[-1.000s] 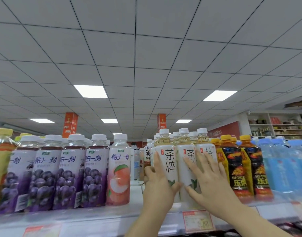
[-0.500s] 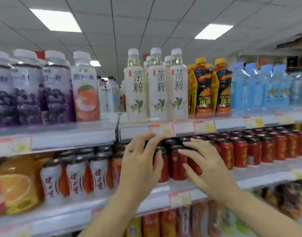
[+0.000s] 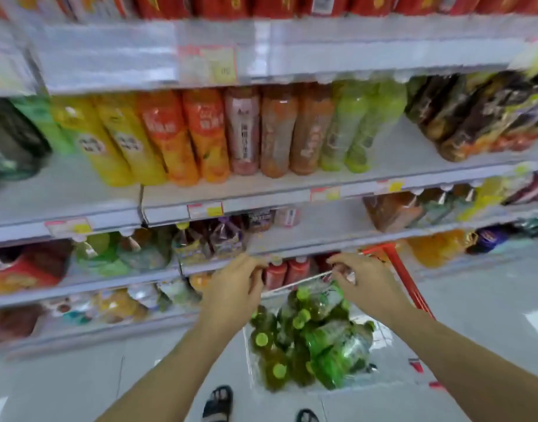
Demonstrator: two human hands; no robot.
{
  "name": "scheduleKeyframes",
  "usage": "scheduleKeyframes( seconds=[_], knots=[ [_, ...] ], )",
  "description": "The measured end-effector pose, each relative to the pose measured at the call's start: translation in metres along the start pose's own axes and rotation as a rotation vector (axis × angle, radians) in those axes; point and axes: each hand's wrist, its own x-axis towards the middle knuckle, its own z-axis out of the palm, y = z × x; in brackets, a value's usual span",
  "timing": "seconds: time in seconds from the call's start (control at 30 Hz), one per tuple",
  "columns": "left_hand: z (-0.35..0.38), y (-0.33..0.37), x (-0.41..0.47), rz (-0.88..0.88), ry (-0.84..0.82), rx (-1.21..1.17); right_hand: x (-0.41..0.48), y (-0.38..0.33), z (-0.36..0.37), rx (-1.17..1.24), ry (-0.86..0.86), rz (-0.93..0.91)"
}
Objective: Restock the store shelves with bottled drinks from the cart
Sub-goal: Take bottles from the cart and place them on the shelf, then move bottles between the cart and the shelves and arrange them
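Just beneath both hands, green-capped bottles lie jumbled in the cart, some caps-up, some tipped; the right hand, curled over the pile's far edge, is nearer, contact unclear, while the left hand hangs loosely curled, empty.

Shelving, motion-blurred.
- Top shelf: red packs along the front edge.
- Second shelf, row from left end to right: dark green bottles, yellow bottles, orange bottles, pink bottle, brown bottles, light green bottles, dark bottles.
- Third shelf: red pack at the left end, green bottles, purple-label bottles mid, amber bottles right.
- Fourth shelf: red bottles mid, rest too blurred.
- Floor: cart by the shelving with heaped green-capped bottles; sandalled feet at the near edge.
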Motion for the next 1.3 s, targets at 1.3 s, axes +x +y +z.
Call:
scheduleKeyframes(
  seconds=[1.3],
  knots=[
    [0.231, -0.110, -0.064, -0.435, -0.522, -0.067, 0.007, 0.115, 0.120, 0.767, 0.113, 0.397]
  ],
)
